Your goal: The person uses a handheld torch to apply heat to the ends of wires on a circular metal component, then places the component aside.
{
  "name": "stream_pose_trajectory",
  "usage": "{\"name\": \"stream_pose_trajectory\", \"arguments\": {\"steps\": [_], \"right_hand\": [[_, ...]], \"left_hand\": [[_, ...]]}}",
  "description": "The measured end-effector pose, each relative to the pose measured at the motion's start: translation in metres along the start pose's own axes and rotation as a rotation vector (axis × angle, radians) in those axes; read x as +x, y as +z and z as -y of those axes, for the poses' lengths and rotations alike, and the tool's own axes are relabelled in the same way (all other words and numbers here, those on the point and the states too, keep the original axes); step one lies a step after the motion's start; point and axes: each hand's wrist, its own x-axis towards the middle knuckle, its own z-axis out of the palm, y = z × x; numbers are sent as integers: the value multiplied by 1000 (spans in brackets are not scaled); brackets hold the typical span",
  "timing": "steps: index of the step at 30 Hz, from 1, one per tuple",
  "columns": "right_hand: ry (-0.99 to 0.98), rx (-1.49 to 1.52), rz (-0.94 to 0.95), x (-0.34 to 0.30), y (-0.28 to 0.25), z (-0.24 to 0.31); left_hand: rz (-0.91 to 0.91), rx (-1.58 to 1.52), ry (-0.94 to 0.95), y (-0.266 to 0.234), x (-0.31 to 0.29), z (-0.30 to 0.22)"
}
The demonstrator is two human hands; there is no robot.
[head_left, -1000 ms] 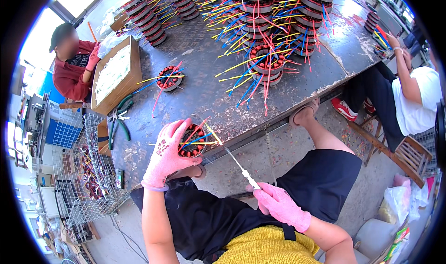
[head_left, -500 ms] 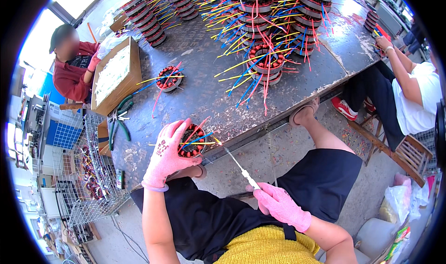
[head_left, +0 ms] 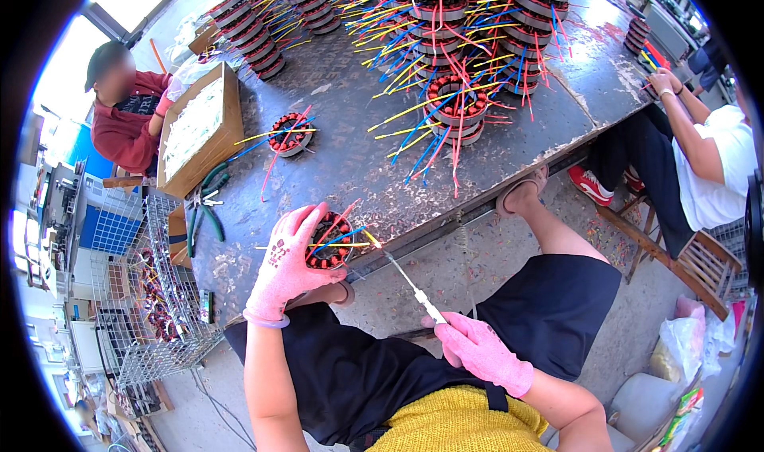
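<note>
My left hand (head_left: 285, 257), in a pink glove, is wrapped round a motor stator (head_left: 331, 255), a ring with red windings and red, blue and yellow leads. The stator is held at the table's front edge. My right hand (head_left: 480, 348), also gloved in pink, pinches a thin white rod-like piece (head_left: 407, 280), thicker near the fingers. Its far end meets the tip of a yellow lead (head_left: 369, 235); how they join is too small to tell. Another stator (head_left: 291, 135) lies apart on the table, beyond my left hand.
Tall stacks of wired stators (head_left: 439, 22) stand at the table's far side. To the left are an open cardboard box (head_left: 227, 138) of white pieces, green-handled pliers (head_left: 208, 197) and a wire basket (head_left: 171, 333). A person (head_left: 127, 106) sits left, another (head_left: 712, 150) right.
My hands, the stator and the white piece look almost unmoved. The hands of the person at right have shifted slightly.
</note>
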Motion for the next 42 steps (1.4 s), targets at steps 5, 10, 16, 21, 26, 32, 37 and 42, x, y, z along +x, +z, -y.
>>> {"name": "stream_pose_trajectory", "arguments": {"steps": [5, 10, 16, 21, 26, 32, 37, 42], "right_hand": [[-11, -20, 5, 0, -1, -1], [-27, -18, 5, 2, -2, -5], [-10, -8, 0, 0, 0, 0], [-12, -38, -2, 0, -1, -1], [23, 53, -19, -3, -1, 6], [29, 76, -19, -3, -1, 2], [19, 30, 0, 0, -1, 5], [19, 6, -10, 0, 1, 9]], "left_hand": [[5, 14, 2, 0, 1, 0], [4, 12, 3, 1, 1, 0], [12, 17, -3, -1, 0, -1], [14, 14, -13, 0, 0, -1], [21, 10, -18, -4, -1, 0], [-25, 33, 60, -2, 0, -2], [-15, 37, 55, -3, 0, 0], [3, -3, 62, -1, 2, 3]]}}
